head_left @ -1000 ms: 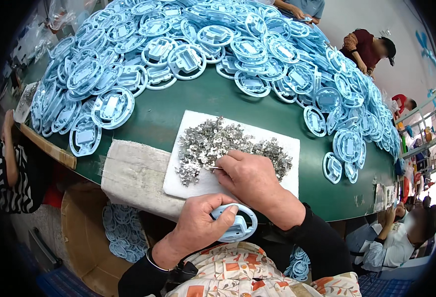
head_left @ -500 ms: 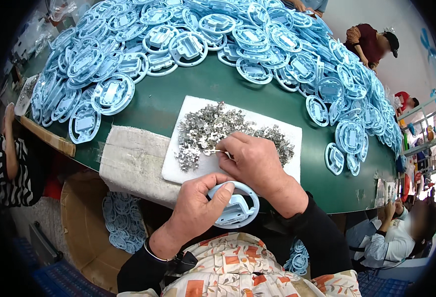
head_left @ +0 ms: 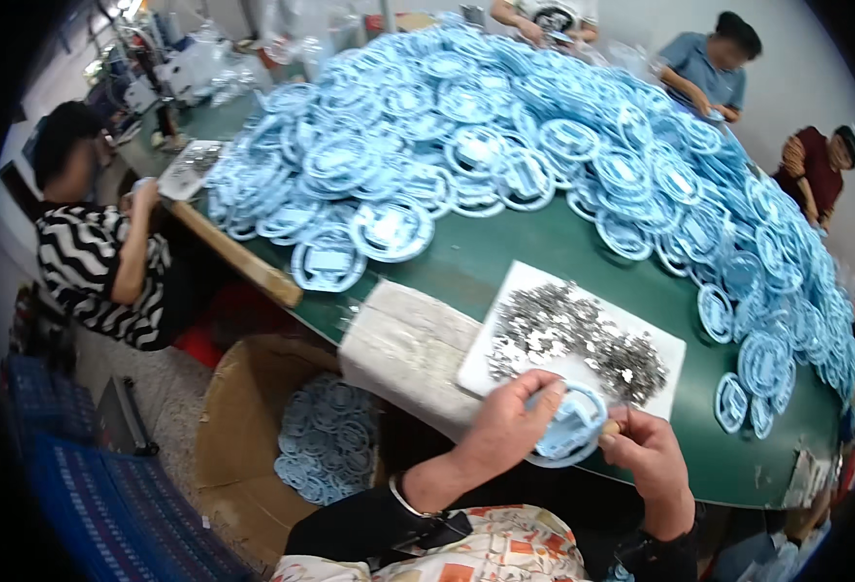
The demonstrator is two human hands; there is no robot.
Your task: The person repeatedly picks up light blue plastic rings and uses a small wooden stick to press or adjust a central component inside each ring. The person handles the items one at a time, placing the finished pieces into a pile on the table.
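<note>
My left hand point(head_left: 507, 427) grips a light-blue round plastic part point(head_left: 580, 448) by its left rim, thumb on top, just off the table's near edge. This part is a ring with a raised housing inside. At its right rim, my right hand point(head_left: 649, 458) is closed, thumb and fingers pinched together. A thin dark sliver shows at those fingertips, too small to name. Just beyond both hands, a white foam board point(head_left: 668, 373) bears a heap of small shiny metal pieces point(head_left: 568, 325).
A large pile of similar blue parts point(head_left: 486, 150) covers the far side of the green table point(head_left: 491, 242). A cloth-covered block point(head_left: 408, 339) lies left of the board. Below stands a cardboard box point(head_left: 229, 436) holding more parts. Co-workers point(head_left: 107, 233) sit or stand around the table.
The view has swung left, so things sit further right. My right hand has left the metal heap and come to the blue part's right rim. My left hand still holds that part.
</note>
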